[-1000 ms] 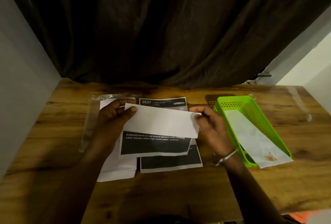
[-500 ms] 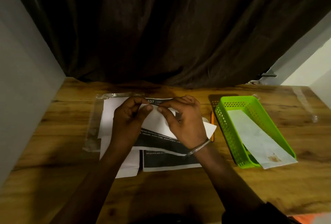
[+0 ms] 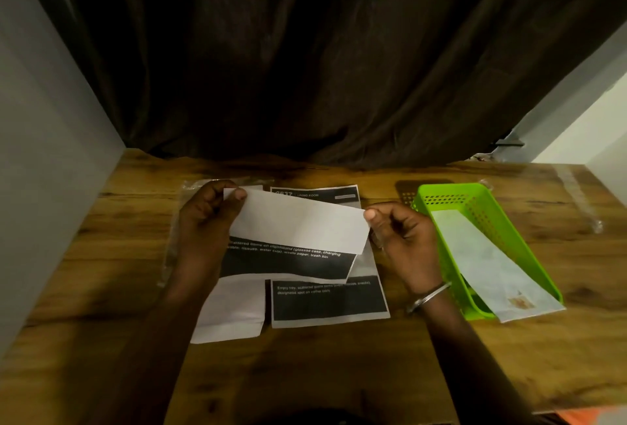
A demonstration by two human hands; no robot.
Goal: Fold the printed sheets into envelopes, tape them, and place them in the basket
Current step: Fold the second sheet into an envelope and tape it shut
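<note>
A: Change noted?
B: Left grip point(image 3: 207, 221) and right grip point(image 3: 403, 241), earlier met mid-sheet, are parted. The folded sheet point(image 3: 298, 224) is pinched at both ends, the right seemingly, above the tabletop point(image 3: 339, 373).
A: Implication?
B: Crease judged set; taping is due.

dim overall | brightest at right edge | soft shadows | wide-angle bending at edges | slight softness

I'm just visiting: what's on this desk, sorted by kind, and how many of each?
Printed sheets: 2, the held sheet pinched by the left hand and right hand, and the flat sheet beneath
Green basket: 1
Envelope in the basket: 1
White paper at left: 1
Plastic sleeve: 1
Total: 6
</note>
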